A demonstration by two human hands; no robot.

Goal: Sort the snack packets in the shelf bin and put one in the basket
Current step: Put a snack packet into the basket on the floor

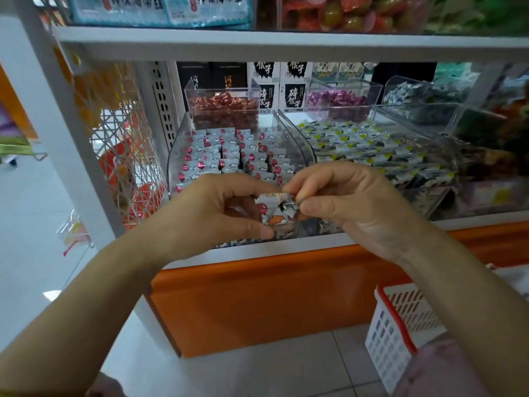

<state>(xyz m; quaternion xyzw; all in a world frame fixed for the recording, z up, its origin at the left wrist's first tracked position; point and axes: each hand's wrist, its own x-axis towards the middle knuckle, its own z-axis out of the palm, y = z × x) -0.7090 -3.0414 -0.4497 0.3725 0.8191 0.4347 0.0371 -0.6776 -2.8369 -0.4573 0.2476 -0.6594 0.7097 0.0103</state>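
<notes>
Two hands are held together just in front of the clear shelf bin [175,159], and one snack packet [274,209] is held between them, above the white front edge of the shelf [252,252]. The grip of the left hand [211,207] is closed round the packet, with the thumb under its lower edge and the fingers curled over the top; whether more packets are held in that palm cannot be told. The grip of the right hand [346,200] is pinched on the packet's upper right corner, thumb and forefinger pressed on the crimped edge. Behind the hands, the bin is filled with rows of silver packets [226,156] with red marks, stood on edge, and narrow dark gaps are seen between some rows. The bin's curved right wall is set just beside a second clear bin [357,136] of packets with yellow-green marks. A small clear box of red sweets [223,106] is placed at the back of the first bin. Both bins are roofed by the upper shelf board [286,44], with an open gap between. Below the shelf edge an orange panel [257,296] is seen, with open tiled floor [257,373] in front of it. The white basket [392,333] with a red rim is seen low at the right, partly hidden by the right forearm and well apart from the packet.
</notes>
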